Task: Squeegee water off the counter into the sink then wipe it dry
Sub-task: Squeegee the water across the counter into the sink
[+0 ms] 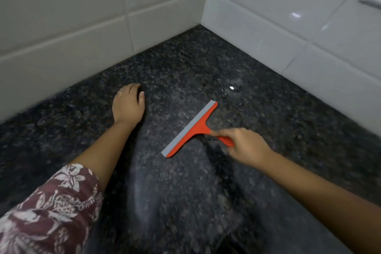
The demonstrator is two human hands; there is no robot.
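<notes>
Right hand (pixel 245 146) gripping squeegee (pixel 190 129), blade diagonal

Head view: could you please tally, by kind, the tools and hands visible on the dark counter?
Squeegee, orange with a grey blade: 1, its handle held by the right hand.
Hands: 2, the left hand resting on the counter and the right hand.
Total: 3

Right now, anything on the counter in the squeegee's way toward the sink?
Sink isn't in view, so its direction can't be told. The right hand holds the squeegee on the dark counter. The only thing nearby is the left hand, resting on the counter to the blade's left, apart from it.
</notes>
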